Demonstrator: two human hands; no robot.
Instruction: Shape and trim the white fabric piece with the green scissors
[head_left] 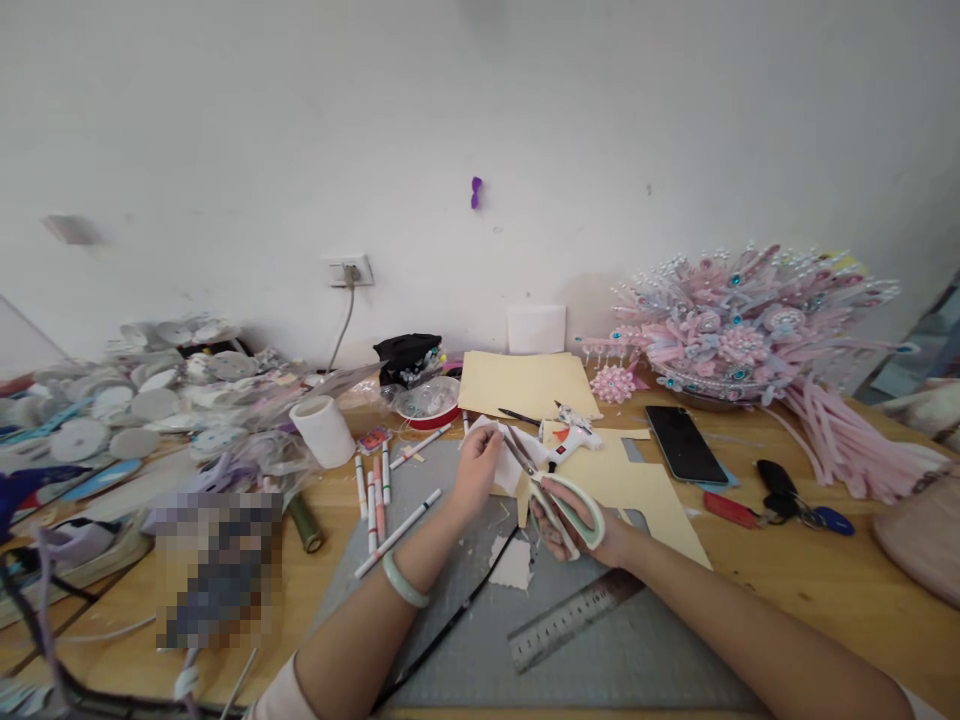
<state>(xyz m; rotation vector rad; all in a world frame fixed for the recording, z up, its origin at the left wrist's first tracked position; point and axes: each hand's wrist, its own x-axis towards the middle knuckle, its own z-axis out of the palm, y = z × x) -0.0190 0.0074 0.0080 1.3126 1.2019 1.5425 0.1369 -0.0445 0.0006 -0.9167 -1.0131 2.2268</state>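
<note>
My left hand pinches a piece of white paper above the grey cutting mat. In my right hand is a pair of scissors with pale green and pink handles, fingers through the loops. The scissor blades point up and to the left against the paper, slightly apart. A white glue gun lies just beyond the scissors. Below the hands, a scrap of pale paper and a metal ruler rest on the mat.
Several markers lie left of my hands beside a white roll. Cream card sheets sit at the back. A phone, keys and a pink beaded headpiece are on the right. A black cord crosses the mat.
</note>
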